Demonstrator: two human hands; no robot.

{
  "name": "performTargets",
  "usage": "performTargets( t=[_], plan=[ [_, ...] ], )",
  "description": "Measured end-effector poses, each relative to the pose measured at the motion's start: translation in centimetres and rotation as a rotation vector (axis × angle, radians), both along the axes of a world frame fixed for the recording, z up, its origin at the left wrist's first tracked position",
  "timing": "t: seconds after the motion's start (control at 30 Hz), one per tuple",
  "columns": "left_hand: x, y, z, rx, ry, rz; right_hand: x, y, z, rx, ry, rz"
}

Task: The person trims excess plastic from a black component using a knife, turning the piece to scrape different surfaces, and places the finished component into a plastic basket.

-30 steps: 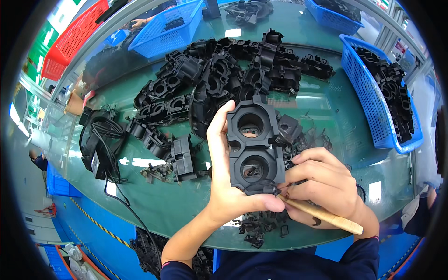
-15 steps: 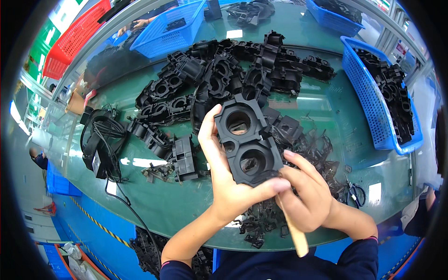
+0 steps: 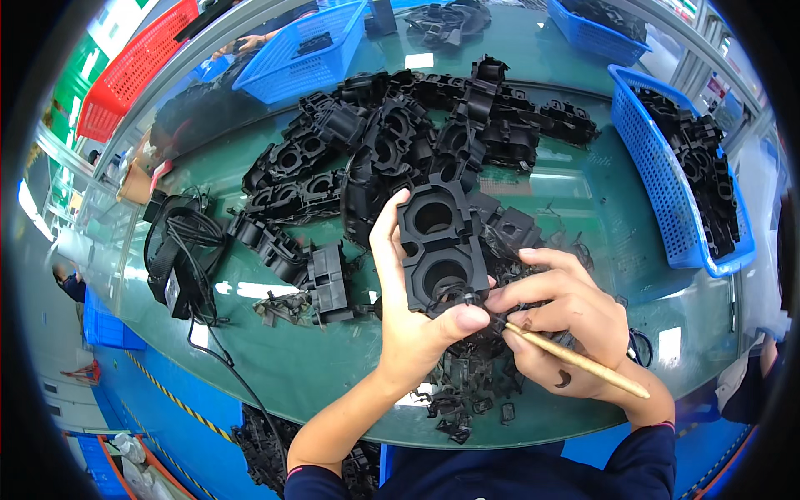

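1. Head view, centre of frame: black moulded part [image 3: 442,247], one, with two round openings one above the other; held above the green table [image 3: 333,396].
2. Lower centre: left hand [image 3: 410,335], closed around the part, fingers along its left side, thumb laid by its lower edge.
3. Lower right of centre: right hand [image 3: 571,321], narrowed on a tan-handled tool [image 3: 583,363]; the tool's tip is hidden near the part's lower corner.
4. Handling, as judged: part light, stiff, rather smooth; thin edges may chip if pried. Best gripped by the thick outer side walls, with the lower edge left free.
5. Upper centre: similar black parts [image 3: 392,146], heaped.
6. Below the hands: thin black scraps [image 3: 467,383], scattered.
7. Right: blue basket [image 3: 658,187], filled with black parts.
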State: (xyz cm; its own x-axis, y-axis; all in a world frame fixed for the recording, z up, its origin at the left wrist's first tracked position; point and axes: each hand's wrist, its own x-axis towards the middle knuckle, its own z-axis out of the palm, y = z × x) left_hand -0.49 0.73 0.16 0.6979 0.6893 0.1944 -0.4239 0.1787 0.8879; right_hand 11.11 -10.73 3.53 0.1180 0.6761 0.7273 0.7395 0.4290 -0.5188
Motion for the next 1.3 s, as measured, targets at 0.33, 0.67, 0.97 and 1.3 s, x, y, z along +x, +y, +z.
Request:
performTargets(
  t=[0.33,0.67,0.97,1.3],
  plan=[
    [0.0,0.0,0.1,0.102,0.003,0.088,0.0,0.0,-0.3,-0.049,-0.083,0.029],
    [-0.1,-0.1,0.0,0.164,0.015,0.120,-0.2,-0.3,0.2,-0.072,-0.146,0.014],
    [0.2,-0.4,0.2,0.192,-0.006,0.157,-0.1,-0.2,-0.5,-0.107,-0.228,-0.030],
    [0.0,-0.2,-0.4,0.096,0.015,0.124,-0.8,0.3,-2.1,0.115,-0.243,-0.100]
  ],
)
